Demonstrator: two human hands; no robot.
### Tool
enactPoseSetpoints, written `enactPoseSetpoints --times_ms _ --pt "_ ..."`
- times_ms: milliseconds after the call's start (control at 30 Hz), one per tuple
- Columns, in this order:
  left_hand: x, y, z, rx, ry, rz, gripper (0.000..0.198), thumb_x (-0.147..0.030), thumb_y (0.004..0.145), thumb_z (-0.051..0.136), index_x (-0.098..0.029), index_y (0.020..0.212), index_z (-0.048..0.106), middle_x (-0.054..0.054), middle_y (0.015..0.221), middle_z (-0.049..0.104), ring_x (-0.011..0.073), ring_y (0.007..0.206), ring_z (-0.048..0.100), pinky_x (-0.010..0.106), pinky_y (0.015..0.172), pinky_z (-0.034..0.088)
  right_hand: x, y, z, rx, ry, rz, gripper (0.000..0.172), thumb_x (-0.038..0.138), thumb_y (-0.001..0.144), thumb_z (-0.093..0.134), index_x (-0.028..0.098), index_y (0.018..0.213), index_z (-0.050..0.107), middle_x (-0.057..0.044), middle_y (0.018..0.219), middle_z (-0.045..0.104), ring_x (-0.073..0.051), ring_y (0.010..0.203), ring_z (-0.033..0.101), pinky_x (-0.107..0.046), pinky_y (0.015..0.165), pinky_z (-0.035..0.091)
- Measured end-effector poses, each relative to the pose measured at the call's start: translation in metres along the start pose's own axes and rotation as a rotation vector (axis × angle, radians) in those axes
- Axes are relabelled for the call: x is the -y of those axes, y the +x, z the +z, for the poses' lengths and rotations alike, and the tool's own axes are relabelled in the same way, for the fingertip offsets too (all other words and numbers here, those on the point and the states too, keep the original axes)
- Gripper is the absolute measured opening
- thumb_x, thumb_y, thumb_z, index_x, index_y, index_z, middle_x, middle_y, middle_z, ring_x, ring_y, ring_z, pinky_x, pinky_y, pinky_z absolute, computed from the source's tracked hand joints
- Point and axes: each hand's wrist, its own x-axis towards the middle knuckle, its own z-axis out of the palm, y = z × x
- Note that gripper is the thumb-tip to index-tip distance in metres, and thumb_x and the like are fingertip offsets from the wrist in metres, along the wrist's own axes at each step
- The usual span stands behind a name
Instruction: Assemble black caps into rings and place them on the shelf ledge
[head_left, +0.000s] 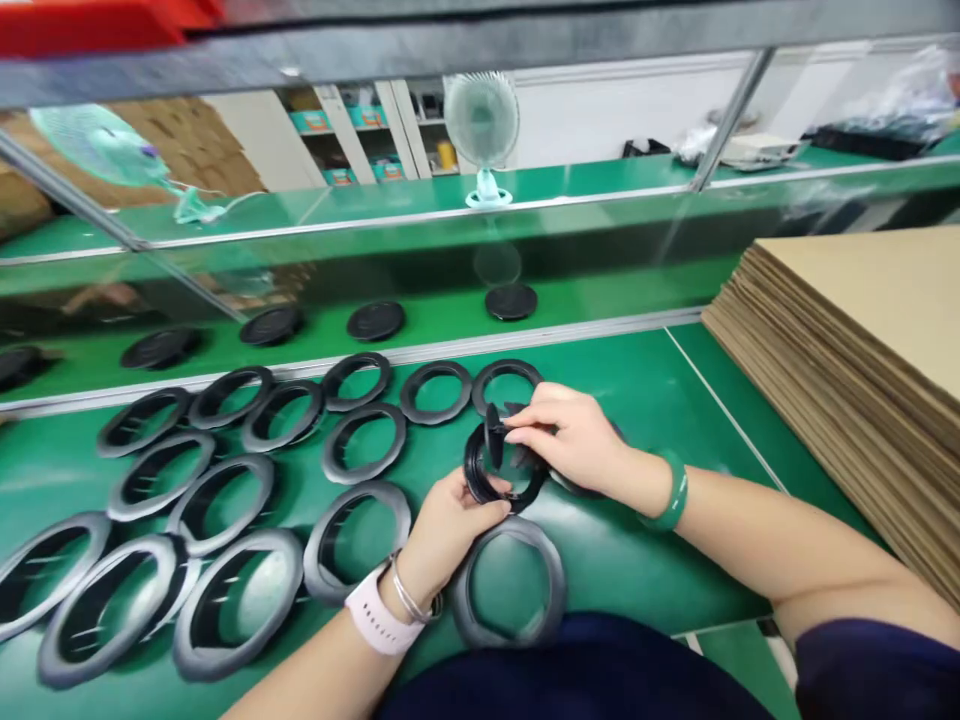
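Note:
My left hand (pixel 456 520), with a pink watch strap and bangles at the wrist, grips the lower left rim of a black ring (pixel 474 468). Above that ring's opening, my right hand (pixel 574 435) pinches a small black disc-like part (pixel 493 437), tilted nearly upright, between thumb and fingers. A green bangle circles the right wrist. Just below the held ring, a dark grey ring (pixel 553 580) lies flat on the green table (pixel 637 390). Another ring (pixel 435 392) lies behind, left of the right hand. What lies under the right palm is partly hidden.
Several rings (pixel 225 505) cover the table's left side. Beyond a metal rail (pixel 465 347), several black round parts (pixel 511 301) sit on a green belt. Stacked cardboard sheets (pixel 862 330) stand at right. Two fans (pixel 482 120) are on the far shelf.

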Motion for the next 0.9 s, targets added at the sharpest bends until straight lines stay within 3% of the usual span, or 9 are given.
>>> enactPoseSetpoints --times_ms 100,233,333,600,900 --pt "-0.001 0.0 -0.001 0.014 0.004 -0.037 0.034 -0.024 0.063 0.086 -0.013 0.089 0.068 0.008 0.095 0.075 0.0222 0.088 0.069 0.036 0.086 0.054 -0.001 -0.011 0.007 0.047 -0.14 -0.172 0.015 0.026 0.095 0.065 0.016 0.095 0.076 -0.004 0.077 0.063 -0.015 0.071 0.056 -0.027 0.065 0.047" --pt "-0.003 -0.002 0.003 0.014 -0.118 -0.018 0.058 -0.019 0.064 0.088 -0.016 0.115 0.061 0.006 0.105 0.075 0.0214 0.099 0.07 0.036 0.094 0.055 -0.01 -0.017 0.011 0.048 -0.255 -0.299 0.019 0.026 0.099 0.059 0.013 0.096 0.074 -0.005 0.078 0.061 -0.016 0.072 0.055 -0.029 0.065 0.047" --pt "-0.005 -0.005 0.006 -0.027 -0.157 0.039 0.066 -0.018 0.066 0.088 -0.019 0.123 0.056 0.006 0.116 0.072 0.0203 0.105 0.069 0.033 0.094 0.056 -0.011 -0.019 0.013 0.057 -0.309 -0.369 0.02 0.027 0.1 0.056 0.014 0.097 0.072 -0.005 0.079 0.06 -0.016 0.072 0.053 -0.03 0.064 0.046" --pt "-0.004 -0.008 0.004 -0.039 -0.096 0.002 0.066 -0.023 0.066 0.089 -0.021 0.123 0.055 0.005 0.118 0.071 0.0243 0.11 0.069 0.036 0.096 0.057 -0.013 -0.023 0.019 0.121 -0.395 -0.425 0.026 0.025 0.103 0.049 0.015 0.089 0.069 -0.004 0.076 0.058 -0.016 0.07 0.051 -0.029 0.064 0.044" --pt "0.0 0.0 0.002 -0.016 -0.014 0.028 0.065 -0.02 0.07 0.086 -0.022 0.124 0.051 0.003 0.115 0.069 0.0209 0.106 0.068 0.032 0.091 0.057 -0.019 -0.027 0.025 0.211 -0.466 -0.485 0.021 0.014 0.096 0.051 0.015 0.08 0.065 -0.004 0.075 0.056 -0.016 0.067 0.047 -0.031 0.061 0.039"
